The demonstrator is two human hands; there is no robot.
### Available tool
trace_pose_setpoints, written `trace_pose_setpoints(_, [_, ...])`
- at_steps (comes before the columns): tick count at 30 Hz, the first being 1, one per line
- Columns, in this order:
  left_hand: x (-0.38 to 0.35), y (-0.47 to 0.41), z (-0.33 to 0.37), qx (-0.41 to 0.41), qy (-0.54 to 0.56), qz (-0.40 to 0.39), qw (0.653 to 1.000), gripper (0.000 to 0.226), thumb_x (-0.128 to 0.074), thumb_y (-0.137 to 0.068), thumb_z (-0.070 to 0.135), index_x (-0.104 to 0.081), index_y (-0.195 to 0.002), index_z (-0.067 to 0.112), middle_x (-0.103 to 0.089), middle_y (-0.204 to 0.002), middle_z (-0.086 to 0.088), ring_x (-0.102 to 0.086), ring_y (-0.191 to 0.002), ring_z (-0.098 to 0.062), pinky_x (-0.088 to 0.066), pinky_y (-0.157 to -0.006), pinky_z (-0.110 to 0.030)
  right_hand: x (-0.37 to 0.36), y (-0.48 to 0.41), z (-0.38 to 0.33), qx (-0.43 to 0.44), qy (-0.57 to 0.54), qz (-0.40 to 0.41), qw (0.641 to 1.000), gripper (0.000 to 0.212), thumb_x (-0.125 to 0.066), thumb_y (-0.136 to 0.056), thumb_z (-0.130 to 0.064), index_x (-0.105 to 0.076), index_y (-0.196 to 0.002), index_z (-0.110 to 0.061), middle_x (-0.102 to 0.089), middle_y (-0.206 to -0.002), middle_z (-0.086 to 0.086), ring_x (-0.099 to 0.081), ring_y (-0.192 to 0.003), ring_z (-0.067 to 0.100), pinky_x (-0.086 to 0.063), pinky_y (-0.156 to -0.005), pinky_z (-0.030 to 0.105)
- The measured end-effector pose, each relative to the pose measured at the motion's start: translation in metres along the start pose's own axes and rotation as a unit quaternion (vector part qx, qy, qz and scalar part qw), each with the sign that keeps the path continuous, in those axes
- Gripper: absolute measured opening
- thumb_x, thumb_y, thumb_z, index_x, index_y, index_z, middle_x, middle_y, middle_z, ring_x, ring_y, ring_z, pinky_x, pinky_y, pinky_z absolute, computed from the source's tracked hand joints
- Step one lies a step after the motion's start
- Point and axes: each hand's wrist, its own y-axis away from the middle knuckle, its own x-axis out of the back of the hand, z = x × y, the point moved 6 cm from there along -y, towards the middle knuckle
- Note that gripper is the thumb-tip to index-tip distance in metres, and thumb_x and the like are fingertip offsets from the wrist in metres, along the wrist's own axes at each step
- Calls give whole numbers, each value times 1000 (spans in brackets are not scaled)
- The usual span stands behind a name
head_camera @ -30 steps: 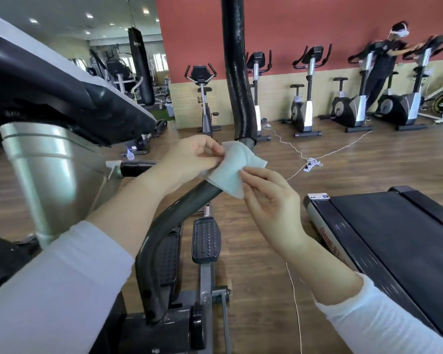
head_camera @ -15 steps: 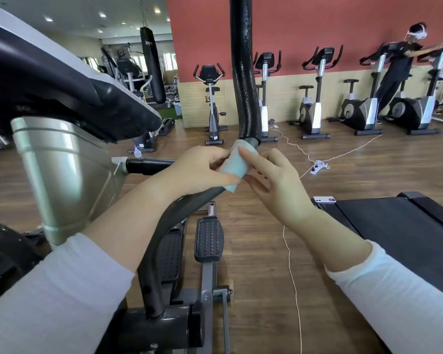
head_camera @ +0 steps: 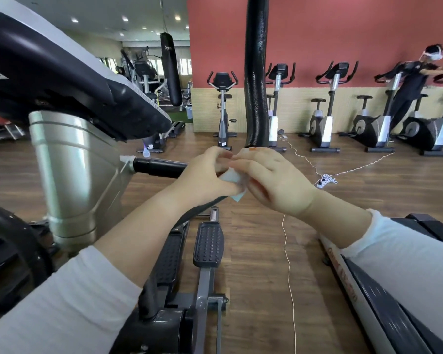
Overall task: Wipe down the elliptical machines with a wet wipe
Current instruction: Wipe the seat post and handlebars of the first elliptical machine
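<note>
Both hands bunch the wipe at the foot of the elliptical handle.
I have the pale blue-white folded wet wipe (head_camera: 232, 177) pinched between my left hand (head_camera: 202, 176) and right hand (head_camera: 276, 181). The fingers of both are curled, not spread, tips meeting over it, and one corner pokes out below. The wipe sits just under the lower end of the black foam-padded elliptical handle (head_camera: 256, 72), which runs upright straight above the hands, so I judge the next stroke goes up along that long axis. Neither hand is clearly nearer. My forearms come in from either side, palms roughly facing. Can't tell whether the wipe wraps the bar.
</note>
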Motion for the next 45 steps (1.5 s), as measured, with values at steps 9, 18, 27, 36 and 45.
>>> trace_pose_setpoints(9, [6,33,-15,26,-155,47,986,92,-69,-59,76,-43,-137,34,-55,-128,17,-49,-120,-5,-41,-103,-37,-16,-13,12,22,114,-97,988,56,-40,-99,-44,-64,-111,5,-60,-104,20,-59,-91,38,-49,-86,47])
trace_pose_setpoints(18, [20,75,-42,52,-117,50,990,56,-75,-75,47,-54,-126,36,-58,-116,21,-52,-108,4,-42,-84,-14,-28,-43,24,30,64,-314,947,53,-71,-71,-60,-41,-84,-19,-50,-83,0,-55,-78,27,-47,-72,35])
trace_pose_setpoints(27, [25,83,-50,36,-111,73,990,47,-65,-89,28,-53,-134,28,-57,-117,19,-50,-108,4,-38,-88,-12,-58,-50,-11,-30,248,-431,867,28,-56,-86,-42,-55,-98,-17,-55,-79,-1,-56,-67,26,-45,-56,29])
trace_pose_setpoints(36, [25,97,-57,19,-136,108,985,52,-67,-88,23,-51,-137,29,-62,-120,15,-54,-110,3,-40,-92,-12,-69,-48,-27,-22,223,-383,896,29,-62,-85,-39,-49,-99,-17,-61,-84,-2,-54,-64,23,-37,-50,30])
trace_pose_setpoints(45, [27,94,-55,33,-127,114,985,42,-69,-87,22,-59,-126,30,-67,-107,18,-58,-99,4,-37,-80,-4,-44,-50,7,-9,249,-445,860,32,-70,-74,-45,-47,-86,-25,-66,-87,-5,-61,-78,20,-41,-92,32])
